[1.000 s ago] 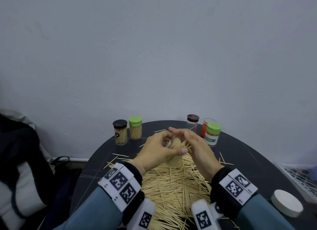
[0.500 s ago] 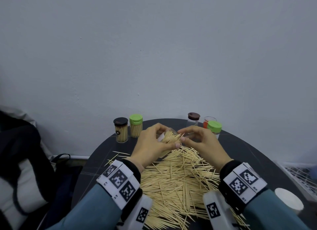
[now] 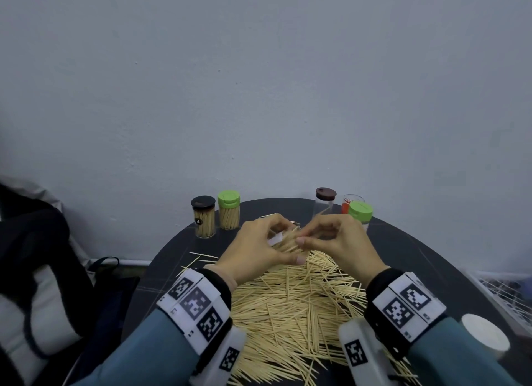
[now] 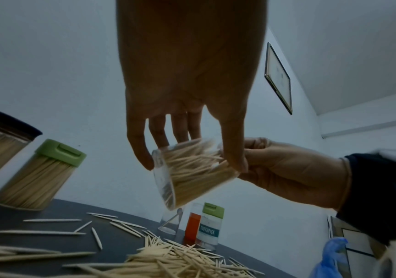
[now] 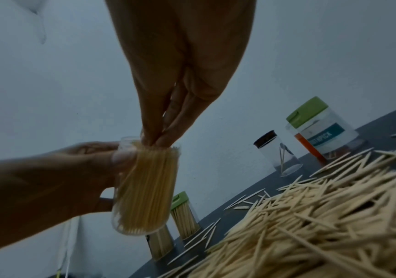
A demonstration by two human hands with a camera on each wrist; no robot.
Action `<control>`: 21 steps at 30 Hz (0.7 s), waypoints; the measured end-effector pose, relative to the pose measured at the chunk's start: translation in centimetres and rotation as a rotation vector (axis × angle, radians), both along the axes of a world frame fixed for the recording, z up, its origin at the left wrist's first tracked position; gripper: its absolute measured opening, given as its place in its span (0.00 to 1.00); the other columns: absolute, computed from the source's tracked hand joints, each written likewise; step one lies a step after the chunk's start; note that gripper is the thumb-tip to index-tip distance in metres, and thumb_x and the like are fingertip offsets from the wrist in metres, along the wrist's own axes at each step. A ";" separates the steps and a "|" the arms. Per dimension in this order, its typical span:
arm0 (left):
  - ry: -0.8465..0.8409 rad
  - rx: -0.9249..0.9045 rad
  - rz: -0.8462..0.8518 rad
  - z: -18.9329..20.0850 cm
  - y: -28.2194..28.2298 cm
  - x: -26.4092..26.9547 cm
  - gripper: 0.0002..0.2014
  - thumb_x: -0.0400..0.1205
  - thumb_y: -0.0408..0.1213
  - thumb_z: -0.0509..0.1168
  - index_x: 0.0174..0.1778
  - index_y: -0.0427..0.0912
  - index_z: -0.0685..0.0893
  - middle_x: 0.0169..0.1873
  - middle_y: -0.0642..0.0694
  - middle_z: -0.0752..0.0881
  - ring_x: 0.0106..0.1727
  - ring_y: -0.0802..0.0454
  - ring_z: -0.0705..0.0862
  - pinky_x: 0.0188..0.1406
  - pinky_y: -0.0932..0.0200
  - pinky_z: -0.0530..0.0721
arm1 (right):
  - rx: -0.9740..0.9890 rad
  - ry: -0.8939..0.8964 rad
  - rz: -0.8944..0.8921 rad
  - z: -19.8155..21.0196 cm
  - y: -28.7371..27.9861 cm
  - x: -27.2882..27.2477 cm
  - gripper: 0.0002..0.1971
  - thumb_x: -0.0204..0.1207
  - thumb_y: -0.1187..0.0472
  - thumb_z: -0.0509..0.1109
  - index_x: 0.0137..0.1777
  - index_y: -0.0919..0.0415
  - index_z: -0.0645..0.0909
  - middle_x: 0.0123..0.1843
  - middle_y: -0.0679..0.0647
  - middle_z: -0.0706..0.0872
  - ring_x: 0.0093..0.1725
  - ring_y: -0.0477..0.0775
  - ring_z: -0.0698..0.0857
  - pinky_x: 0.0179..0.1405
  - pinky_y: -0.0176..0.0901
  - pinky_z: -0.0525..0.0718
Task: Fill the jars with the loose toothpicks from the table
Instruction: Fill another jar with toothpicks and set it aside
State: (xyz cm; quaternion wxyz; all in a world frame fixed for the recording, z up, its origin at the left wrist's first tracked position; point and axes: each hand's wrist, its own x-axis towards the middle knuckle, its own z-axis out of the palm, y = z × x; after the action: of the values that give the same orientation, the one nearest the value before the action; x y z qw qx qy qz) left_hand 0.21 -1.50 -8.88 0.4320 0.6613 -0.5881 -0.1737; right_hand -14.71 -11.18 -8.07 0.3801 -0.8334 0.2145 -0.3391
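My left hand [image 3: 259, 247] grips a small clear jar [image 3: 276, 238] packed with toothpicks and holds it tilted above the dark round table [image 3: 178, 270]. My right hand [image 3: 331, 238] meets it from the right. In the right wrist view its bunched fingertips [image 5: 155, 141] pinch the toothpick ends at the mouth of the jar [image 5: 144, 188]. The left wrist view shows thumb and fingers of the left hand [image 4: 193, 161] wrapped round the jar [image 4: 199, 184]. A big pile of loose toothpicks [image 3: 296, 305] lies under and in front of both hands.
At the back left stand two filled jars, one black-lidded [image 3: 203, 220] and one green-lidded [image 3: 229, 214]. At the back right are a nearly empty brown-lidded jar [image 3: 324, 201], an open orange jar [image 3: 349, 202] and a green-lidded labelled jar [image 3: 360, 213]. A white lid [image 3: 485, 335] lies far right.
Both hands and the jar have shifted a little away from me. The toothpicks that fanned out of the jar's mouth now stick out less, with the right fingers closed over them.
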 end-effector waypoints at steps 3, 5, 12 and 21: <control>-0.012 -0.018 0.020 -0.1 0.0 0.4 0.25 0.63 0.45 0.82 0.55 0.50 0.84 0.50 0.55 0.86 0.55 0.60 0.82 0.55 0.63 0.78 | -0.127 0.091 -0.024 0.1 0.0 0.1 0.04 0.65 0.65 0.80 0.35 0.56 0.89 0.33 0.48 0.89 0.34 0.40 0.87 0.38 0.29 0.84; -0.012 -0.016 0.021 -0.1 0.1 0.6 0.25 0.63 0.45 0.82 0.55 0.50 0.84 0.51 0.55 0.86 0.56 0.60 0.82 0.55 0.64 0.78 | -0.153 0.073 -0.062 0.0 -0.1 0.1 0.03 0.65 0.64 0.80 0.36 0.56 0.89 0.32 0.46 0.88 0.34 0.40 0.86 0.36 0.27 0.82; -0.018 -0.003 0.033 0.0 0.5 1.0 0.28 0.63 0.48 0.81 0.58 0.49 0.83 0.53 0.56 0.85 0.56 0.62 0.81 0.51 0.69 0.76 | -0.047 0.050 -0.022 0.1 0.3 0.2 0.07 0.66 0.61 0.79 0.44 0.51 0.89 0.42 0.50 0.91 0.41 0.46 0.89 0.47 0.41 0.88; -0.007 0.010 0.029 0.0 1.4 1.6 0.26 0.64 0.47 0.81 0.57 0.51 0.83 0.52 0.58 0.85 0.55 0.64 0.81 0.47 0.73 0.74 | -0.092 0.098 -0.022 -0.4 1.0 0.9 0.04 0.67 0.62 0.79 0.37 0.53 0.88 0.33 0.47 0.88 0.32 0.39 0.82 0.37 0.37 0.82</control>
State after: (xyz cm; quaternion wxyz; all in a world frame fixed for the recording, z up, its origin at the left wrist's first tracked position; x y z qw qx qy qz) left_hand 1.81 -0.15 -8.86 0.4292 0.6725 -0.5790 -0.1680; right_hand -13.85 -10.20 -8.49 0.3264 -0.8632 0.2263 -0.3115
